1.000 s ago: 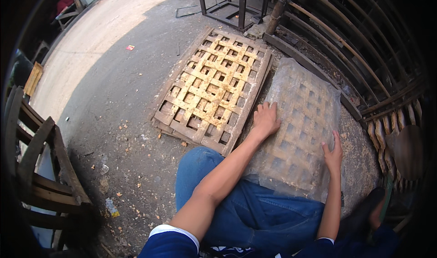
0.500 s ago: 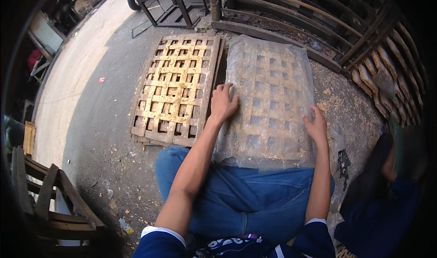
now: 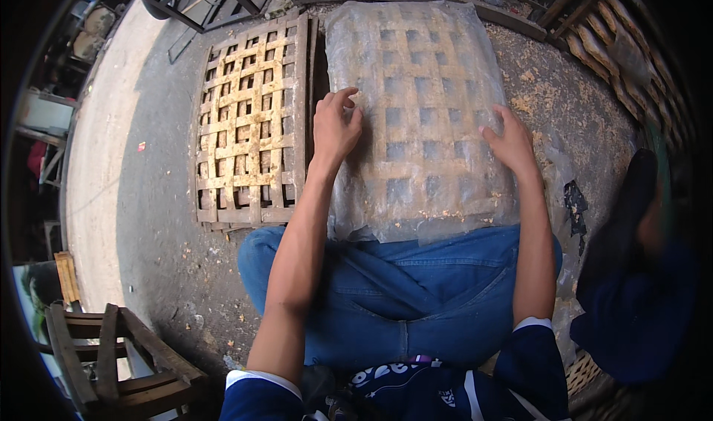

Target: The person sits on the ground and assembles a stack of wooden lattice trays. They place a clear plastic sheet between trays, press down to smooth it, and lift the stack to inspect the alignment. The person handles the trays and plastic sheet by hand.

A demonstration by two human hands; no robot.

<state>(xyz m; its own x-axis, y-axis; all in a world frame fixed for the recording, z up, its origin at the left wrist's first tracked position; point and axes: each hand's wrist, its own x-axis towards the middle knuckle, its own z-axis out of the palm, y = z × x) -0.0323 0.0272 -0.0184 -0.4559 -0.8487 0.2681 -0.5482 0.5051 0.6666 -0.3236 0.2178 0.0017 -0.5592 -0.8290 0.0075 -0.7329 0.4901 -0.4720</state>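
Note:
A woven wooden lattice panel covered in a clear plastic sheet (image 3: 420,109) lies on the ground in front of my knees. My left hand (image 3: 334,128) rests flat on its left part, fingers spread. My right hand (image 3: 511,140) presses on its right edge, fingers apart. Neither hand grips anything. A second, bare wooden lattice panel (image 3: 249,128) lies beside it on the left, touching its edge.
I sit on rough concrete (image 3: 160,220) strewn with sawdust. A wooden chair frame (image 3: 111,354) stands at lower left. Metal frames (image 3: 186,5) stand at the top left. Another person in dark blue (image 3: 639,295) sits at my right. Stacked lattice pieces (image 3: 601,42) line the upper right.
The view has swung so the wrapped panel lies straight ahead and closer. Both hands have stayed flat on the plastic, the left shifting slightly toward the middle.

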